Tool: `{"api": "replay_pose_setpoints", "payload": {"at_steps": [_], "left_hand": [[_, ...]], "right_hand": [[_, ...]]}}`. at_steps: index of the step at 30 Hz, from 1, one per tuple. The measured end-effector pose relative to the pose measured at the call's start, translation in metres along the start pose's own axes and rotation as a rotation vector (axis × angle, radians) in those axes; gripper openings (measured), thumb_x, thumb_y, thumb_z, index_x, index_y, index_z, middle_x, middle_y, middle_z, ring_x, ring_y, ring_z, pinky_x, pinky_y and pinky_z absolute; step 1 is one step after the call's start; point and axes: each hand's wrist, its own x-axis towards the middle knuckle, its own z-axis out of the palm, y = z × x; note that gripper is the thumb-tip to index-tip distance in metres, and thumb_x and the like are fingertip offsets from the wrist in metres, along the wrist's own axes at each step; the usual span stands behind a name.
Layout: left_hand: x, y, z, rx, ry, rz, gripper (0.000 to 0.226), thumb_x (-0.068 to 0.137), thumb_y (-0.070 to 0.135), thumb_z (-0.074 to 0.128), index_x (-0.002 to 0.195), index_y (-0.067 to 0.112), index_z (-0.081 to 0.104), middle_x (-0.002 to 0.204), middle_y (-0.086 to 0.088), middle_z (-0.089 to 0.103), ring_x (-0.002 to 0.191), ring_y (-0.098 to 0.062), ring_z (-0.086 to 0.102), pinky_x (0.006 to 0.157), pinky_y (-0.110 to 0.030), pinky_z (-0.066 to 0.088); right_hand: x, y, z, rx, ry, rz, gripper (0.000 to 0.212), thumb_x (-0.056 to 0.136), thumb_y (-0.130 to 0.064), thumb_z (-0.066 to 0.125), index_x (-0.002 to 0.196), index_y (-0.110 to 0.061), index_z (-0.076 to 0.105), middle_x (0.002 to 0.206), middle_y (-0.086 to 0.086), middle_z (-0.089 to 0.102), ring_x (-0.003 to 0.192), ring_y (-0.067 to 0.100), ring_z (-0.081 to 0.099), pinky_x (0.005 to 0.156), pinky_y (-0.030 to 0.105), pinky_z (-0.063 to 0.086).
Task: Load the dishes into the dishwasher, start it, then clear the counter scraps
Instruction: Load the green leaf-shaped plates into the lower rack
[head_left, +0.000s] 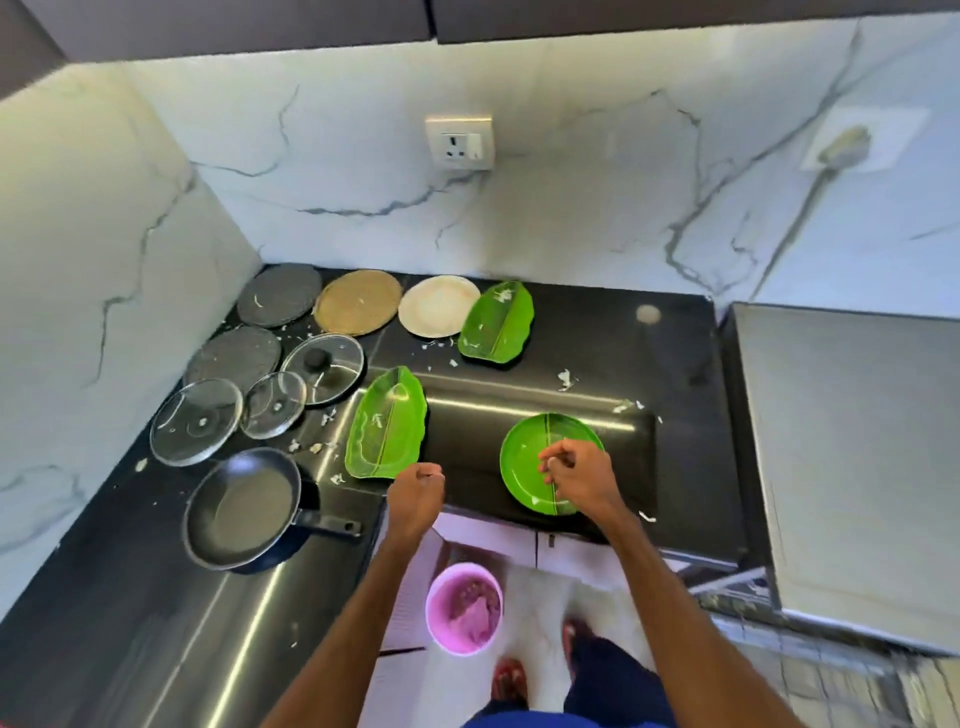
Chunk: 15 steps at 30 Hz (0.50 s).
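A round green plate (524, 467) lies near the front edge of the black counter (571, 332). My right hand (576, 475) hovers over it with fingers curled, pinching a small white scrap. My left hand (418, 493) is loosely fisted at the counter's edge, just below a green leaf-shaped plate (387, 428); I cannot see anything in it. A second leaf-shaped plate (498, 325) lies further back. White scraps (566, 379) are scattered over the counter.
At the left are a black frying pan (244, 512), three glass lids (197, 421), dark round mats (278, 293), a woven mat (358, 301) and a white plate (436, 304). A pink bin (462, 608) stands on the floor by my feet. A grey appliance (852, 441) fills the right.
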Motion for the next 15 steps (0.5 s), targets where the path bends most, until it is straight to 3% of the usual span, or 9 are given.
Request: {"api": "replay_pose_setpoints", "payload": {"at_steps": [2,3,6,8,12,15], "left_hand": [[0.017,-0.002,0.004,-0.020,0.071,-0.139,0.024,0.074,0.031,0.059,0.062,0.012,0.064,0.068,-0.016,0.068,0.073,-0.035,0.069,0.074,-0.043,0.058],[0.021,0.000,0.006,-0.019,0.094,-0.210,0.029,0.078,0.034,0.060,0.069,0.007,0.067,0.075,-0.019,0.068,0.077,-0.035,0.067,0.078,-0.040,0.056],[0.033,0.000,0.015,-0.072,0.173,-0.386,0.044,0.089,0.025,0.066,0.114,-0.010,0.062,0.115,-0.026,0.065,0.109,-0.039,0.061,0.085,-0.036,0.045],[0.041,0.000,0.019,-0.133,0.219,-0.447,0.051,0.089,0.025,0.068,0.124,-0.011,0.059,0.123,-0.026,0.064,0.116,-0.040,0.059,0.090,-0.037,0.046],[0.080,-0.035,0.026,-0.342,0.311,-0.561,0.064,0.069,0.043,0.071,0.111,-0.005,0.067,0.104,-0.021,0.072,0.096,-0.035,0.070,0.086,-0.042,0.058],[0.087,-0.035,0.020,-0.469,0.362,-0.639,0.045,0.081,0.029,0.071,0.104,-0.008,0.062,0.088,-0.015,0.071,0.083,-0.028,0.071,0.082,-0.037,0.059]], "right_hand": [[0.016,-0.003,-0.001,-0.010,-0.042,0.012,0.026,0.092,0.000,0.053,0.084,-0.017,0.071,0.079,0.004,0.076,0.061,0.011,0.069,0.049,0.019,0.050],[0.023,-0.005,0.000,-0.026,-0.069,0.009,0.027,0.092,0.000,0.054,0.083,-0.019,0.070,0.078,0.003,0.076,0.061,0.012,0.070,0.048,0.018,0.050],[0.042,-0.012,0.003,-0.113,-0.191,-0.013,0.025,0.091,-0.002,0.054,0.084,-0.018,0.071,0.077,0.001,0.076,0.065,0.017,0.073,0.048,0.021,0.050],[0.053,-0.016,0.006,-0.148,-0.258,-0.017,0.025,0.090,-0.002,0.053,0.083,-0.019,0.070,0.077,0.002,0.076,0.064,0.016,0.072,0.047,0.023,0.049],[0.075,-0.023,0.007,-0.171,-0.330,-0.044,0.026,0.087,-0.003,0.054,0.081,-0.021,0.070,0.077,0.003,0.076,0.064,0.017,0.073,0.048,0.021,0.048],[0.084,-0.029,0.002,-0.167,-0.356,-0.045,0.023,0.087,-0.002,0.055,0.083,-0.018,0.071,0.078,0.004,0.076,0.063,0.015,0.071,0.050,0.021,0.050]]}}
